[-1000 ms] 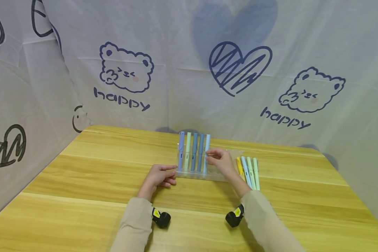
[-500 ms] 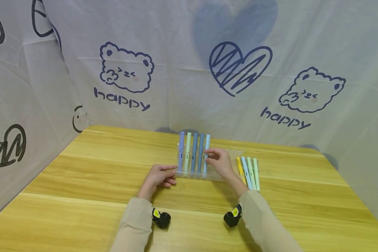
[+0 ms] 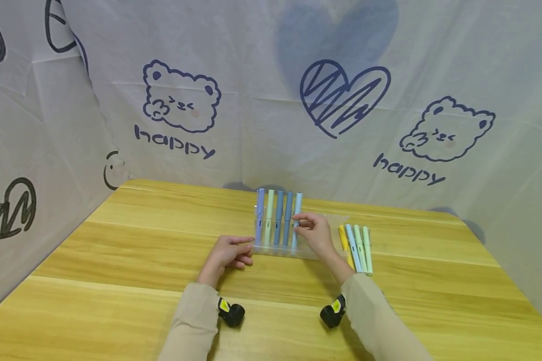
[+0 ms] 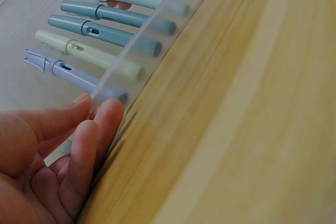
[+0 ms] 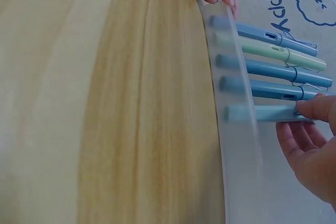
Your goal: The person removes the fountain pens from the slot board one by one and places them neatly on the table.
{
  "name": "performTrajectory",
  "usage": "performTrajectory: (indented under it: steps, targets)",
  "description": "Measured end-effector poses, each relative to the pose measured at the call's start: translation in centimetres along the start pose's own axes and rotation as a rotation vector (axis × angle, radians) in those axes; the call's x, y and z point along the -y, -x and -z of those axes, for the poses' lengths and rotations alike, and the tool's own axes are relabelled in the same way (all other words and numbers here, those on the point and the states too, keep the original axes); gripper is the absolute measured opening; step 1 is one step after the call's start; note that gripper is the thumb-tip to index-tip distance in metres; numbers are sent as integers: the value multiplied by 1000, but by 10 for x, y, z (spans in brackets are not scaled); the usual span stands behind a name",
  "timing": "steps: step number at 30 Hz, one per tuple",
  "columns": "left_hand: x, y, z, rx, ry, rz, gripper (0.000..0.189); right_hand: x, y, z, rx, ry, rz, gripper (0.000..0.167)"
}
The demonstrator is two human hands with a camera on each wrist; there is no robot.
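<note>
My right hand (image 3: 317,234) pinches a light blue pen (image 3: 298,201) between thumb and fingers. The pen's lower end sits behind the frosted front strip of a clear plastic pen case (image 5: 242,166). To its left stand two darker blue pens (image 3: 288,204), a pale green pen (image 3: 270,205) and a lavender pen (image 3: 260,203), side by side in the same case. My left hand (image 3: 229,251) holds the case's near left corner; in the left wrist view its thumb (image 4: 68,113) and fingertips meet at that edge, next to the lavender pen.
Right of the case, a yellow pen (image 3: 345,239), a light blue one (image 3: 354,246) and two pale green pens (image 3: 363,245) lie together on the wooden table (image 3: 162,271). A white cloth (image 3: 262,125) with drawings hangs behind the table's back edge.
My right hand and forearm have shifted slightly left, still with the light blue pen in the fingers. My left hand keeps its place at the case corner.
</note>
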State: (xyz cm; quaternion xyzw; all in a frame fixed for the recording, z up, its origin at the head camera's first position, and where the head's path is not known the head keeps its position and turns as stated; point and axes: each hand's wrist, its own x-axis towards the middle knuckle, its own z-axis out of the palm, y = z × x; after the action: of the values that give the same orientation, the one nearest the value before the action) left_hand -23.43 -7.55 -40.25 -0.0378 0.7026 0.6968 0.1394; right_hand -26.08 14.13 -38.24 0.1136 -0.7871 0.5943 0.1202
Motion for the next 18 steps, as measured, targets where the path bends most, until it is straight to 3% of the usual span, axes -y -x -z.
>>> performTrajectory:
  steps: [18]
  targets:
    - [1,-1,0,-4,-19,9,30,9,3,3,-34,2,73,18]
